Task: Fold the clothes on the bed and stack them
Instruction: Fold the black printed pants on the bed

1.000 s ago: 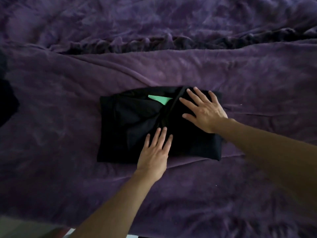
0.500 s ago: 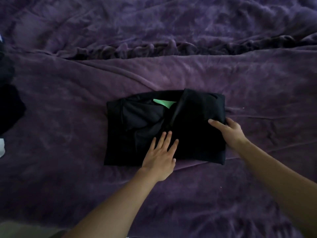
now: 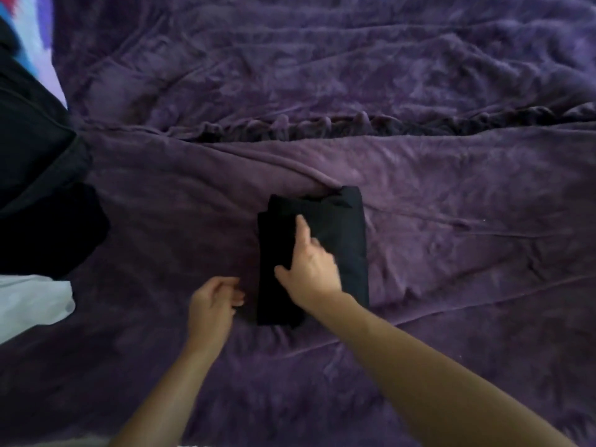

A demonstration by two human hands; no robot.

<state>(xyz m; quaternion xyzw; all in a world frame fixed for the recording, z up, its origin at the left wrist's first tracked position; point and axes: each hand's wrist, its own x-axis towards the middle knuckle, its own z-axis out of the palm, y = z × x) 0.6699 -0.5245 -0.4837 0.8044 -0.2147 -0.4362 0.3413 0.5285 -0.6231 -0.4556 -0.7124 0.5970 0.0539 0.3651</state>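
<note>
A black garment [image 3: 342, 250] lies folded into a narrow upright rectangle on the purple blanket [image 3: 451, 195], near the middle of the view. My right hand [image 3: 309, 269] rests on top of it, with the forefinger stretched straight toward the far edge and the thumb spread to the left. My left hand [image 3: 214, 301] hovers just left of the garment's near corner, fingers loosely curled and holding nothing. Part of the garment's near half is hidden under my right hand and wrist.
More black clothes [image 3: 35, 195] are heaped at the left edge, with a white piece [image 3: 29, 301] just below them and a colourful fabric [image 3: 35, 43] at the top left. A ruffled ridge of blanket [image 3: 322, 129] runs across behind the garment.
My right hand brought the garment's right half over to the left, so the garment is now half as wide and the green label is hidden. My left hand came off it and drew back left.
</note>
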